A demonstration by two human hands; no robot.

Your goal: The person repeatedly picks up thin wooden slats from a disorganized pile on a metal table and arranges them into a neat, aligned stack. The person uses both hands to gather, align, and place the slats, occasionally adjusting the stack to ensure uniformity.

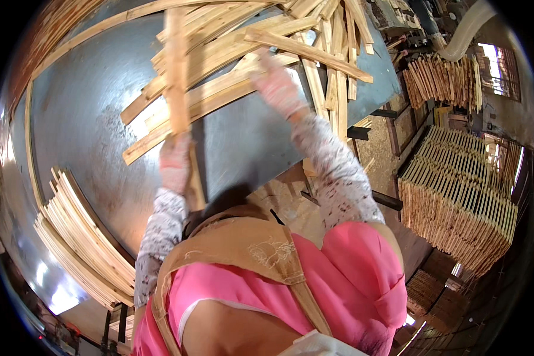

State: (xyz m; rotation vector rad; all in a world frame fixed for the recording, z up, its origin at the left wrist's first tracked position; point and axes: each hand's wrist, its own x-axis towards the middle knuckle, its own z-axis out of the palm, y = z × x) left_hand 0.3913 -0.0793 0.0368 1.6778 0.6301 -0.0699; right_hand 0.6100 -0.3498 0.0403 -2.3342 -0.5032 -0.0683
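My left hand [175,161], in a pale pinkish work glove, is closed around a wooden slat [177,77]. The slat stands up from the table toward the far side; a narrower length of wood shows beside and below the glove. My right hand [277,86], gloved the same way, reaches over the near side of a loose pile of wooden slats [219,83]. Its fingers look stretched out and a little blurred, close to the slats' ends; whether they touch one I cannot tell. Another slat [314,54] lies crosswise on the pile just beyond this hand.
The grey metal table [95,118] has a wooden border strip [29,136] along its left. A neat stack of slats [80,237] sits at the near left. Large stacks of wood [457,196] stand off to the right, beside a pale flexible duct [466,32].
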